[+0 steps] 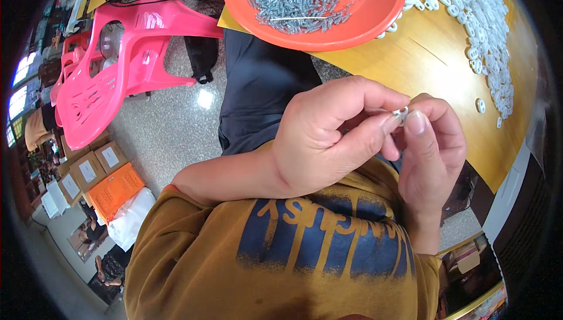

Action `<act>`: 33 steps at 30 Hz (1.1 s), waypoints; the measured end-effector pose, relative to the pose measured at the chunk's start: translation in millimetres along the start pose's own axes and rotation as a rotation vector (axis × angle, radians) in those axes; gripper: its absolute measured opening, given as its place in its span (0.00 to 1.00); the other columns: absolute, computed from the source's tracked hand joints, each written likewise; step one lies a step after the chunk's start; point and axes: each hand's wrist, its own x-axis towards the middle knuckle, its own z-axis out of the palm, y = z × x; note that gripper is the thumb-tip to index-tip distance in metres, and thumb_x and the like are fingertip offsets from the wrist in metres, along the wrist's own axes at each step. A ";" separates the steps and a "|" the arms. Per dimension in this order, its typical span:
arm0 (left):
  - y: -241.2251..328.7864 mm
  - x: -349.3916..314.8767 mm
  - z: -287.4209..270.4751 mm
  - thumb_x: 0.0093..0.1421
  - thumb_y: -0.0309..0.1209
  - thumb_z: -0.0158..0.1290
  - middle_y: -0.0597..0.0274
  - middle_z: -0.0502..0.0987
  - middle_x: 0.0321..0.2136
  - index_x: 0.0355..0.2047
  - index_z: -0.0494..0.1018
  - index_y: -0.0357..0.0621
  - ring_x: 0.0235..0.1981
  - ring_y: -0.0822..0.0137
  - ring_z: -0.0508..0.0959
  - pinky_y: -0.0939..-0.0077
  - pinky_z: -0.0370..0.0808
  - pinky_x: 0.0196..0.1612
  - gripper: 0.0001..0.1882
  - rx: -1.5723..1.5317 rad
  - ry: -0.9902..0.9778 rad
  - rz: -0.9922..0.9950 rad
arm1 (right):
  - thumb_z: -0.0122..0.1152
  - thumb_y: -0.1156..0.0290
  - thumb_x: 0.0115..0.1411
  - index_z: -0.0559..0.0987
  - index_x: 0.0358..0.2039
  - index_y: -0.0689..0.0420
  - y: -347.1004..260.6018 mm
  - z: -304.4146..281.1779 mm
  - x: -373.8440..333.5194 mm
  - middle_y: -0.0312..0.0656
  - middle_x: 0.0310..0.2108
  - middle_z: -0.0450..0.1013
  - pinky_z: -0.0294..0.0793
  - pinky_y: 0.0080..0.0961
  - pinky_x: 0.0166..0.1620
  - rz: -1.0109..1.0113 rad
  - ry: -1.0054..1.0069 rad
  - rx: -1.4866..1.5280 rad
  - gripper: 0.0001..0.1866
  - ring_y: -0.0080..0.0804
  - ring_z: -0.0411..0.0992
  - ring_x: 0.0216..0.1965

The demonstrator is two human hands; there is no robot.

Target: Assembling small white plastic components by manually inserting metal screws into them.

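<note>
Left hand and right hand meet, pinching a small rounded white piece this side of the round, orange-red plastic basin of grey coiled springs.

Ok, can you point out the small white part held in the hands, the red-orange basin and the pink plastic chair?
Small white part (403, 111): head view, on its exposed upper edge.
Red-orange basin (316, 42): head view, on its near rim.
Pink plastic chair (88, 116): head view, on its slotted panel.

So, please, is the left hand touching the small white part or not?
Touching. The head view shows the left hand pinching the small white part between its thumb and index finger.
</note>
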 end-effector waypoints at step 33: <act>-13.1 14.0 8.2 0.58 0.21 0.43 0.55 0.73 0.29 0.39 0.64 0.35 0.25 0.73 0.75 0.82 0.72 0.32 0.09 -0.280 0.094 -0.313 | 0.55 0.76 0.52 0.75 0.35 0.62 -23.2 -116.8 10.9 0.42 0.29 0.68 0.65 0.21 0.32 -0.514 0.584 -1.387 0.09 0.30 0.65 0.31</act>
